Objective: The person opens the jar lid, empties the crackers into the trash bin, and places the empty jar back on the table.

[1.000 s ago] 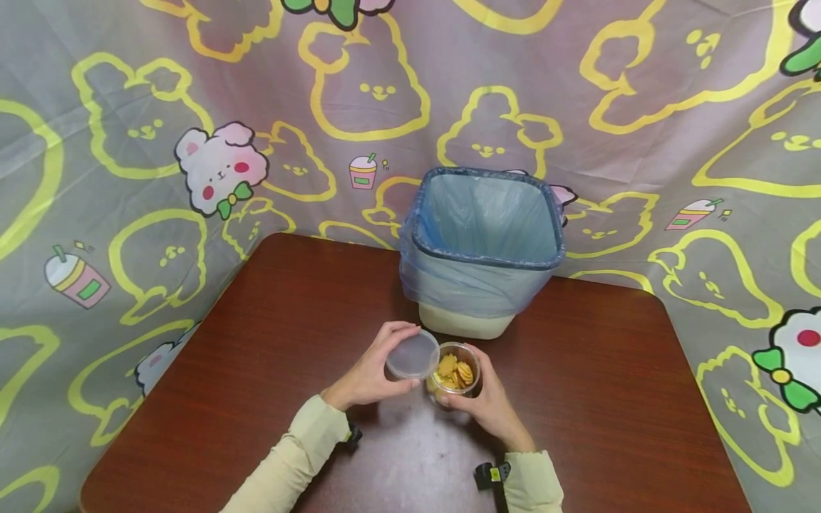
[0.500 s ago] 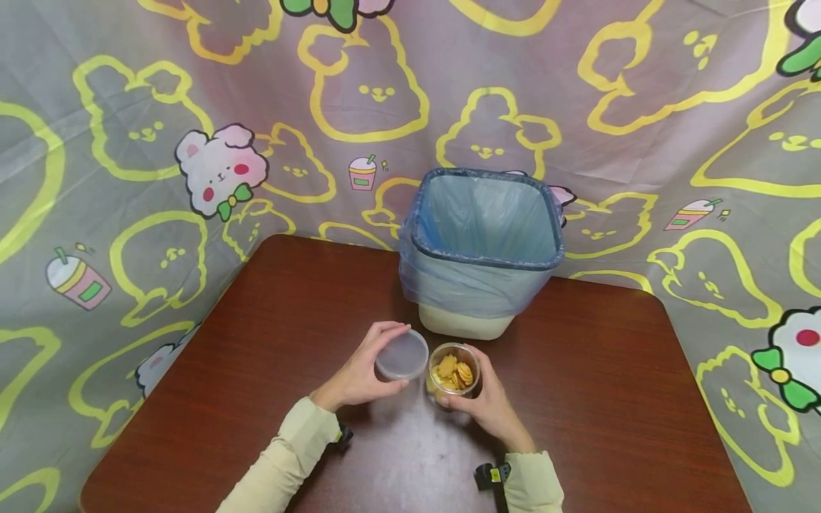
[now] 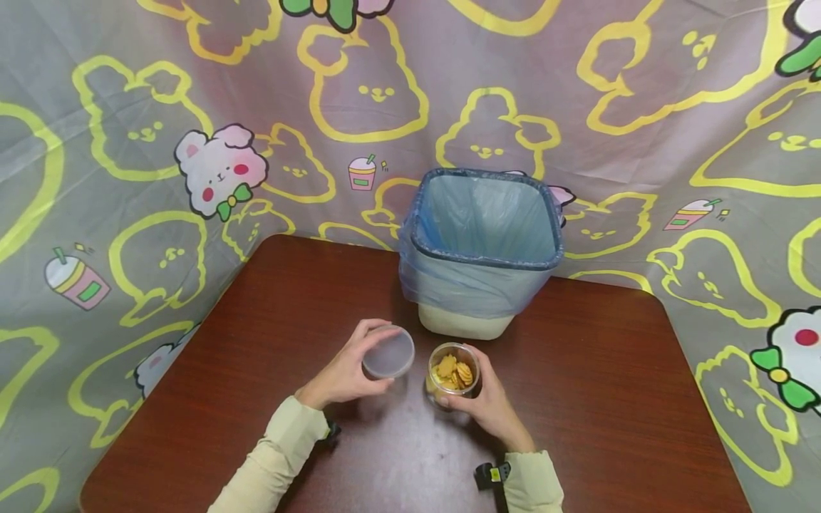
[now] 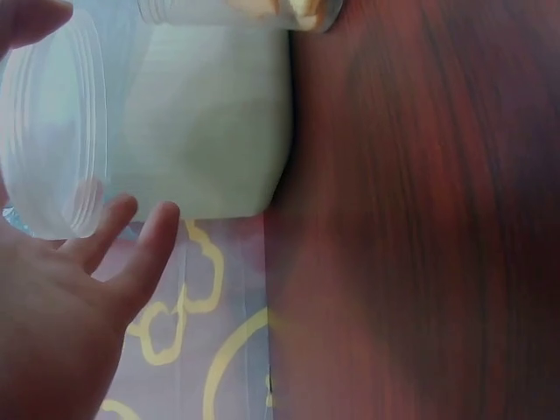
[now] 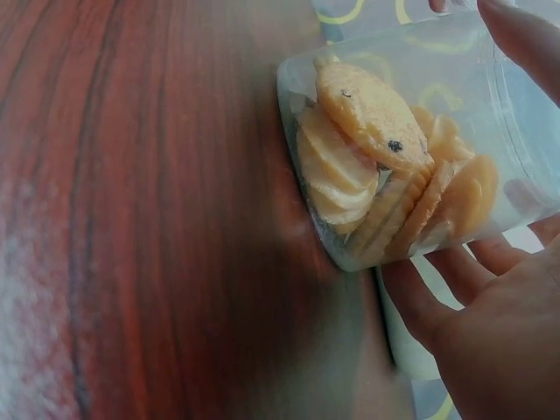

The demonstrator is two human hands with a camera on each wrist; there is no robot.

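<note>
Leftward from the jar [image 3: 452,372] moved the lid [image 3: 388,353], between left fingers [image 3: 374,328]

- A dark reddish-brown wooden table [image 3: 269,320] with rounded corners fills the lower part of the head view; its grain shows plainly in both wrist views.
- A greyish-pink cloth backdrop [image 3: 385,85] hangs behind and along both sides of the table, printed with yellow bunny outlines, pink and white bears with green bows, and small drink cups.
- The light is soft and even, leaving a faint sheen on the tabletop.
</note>
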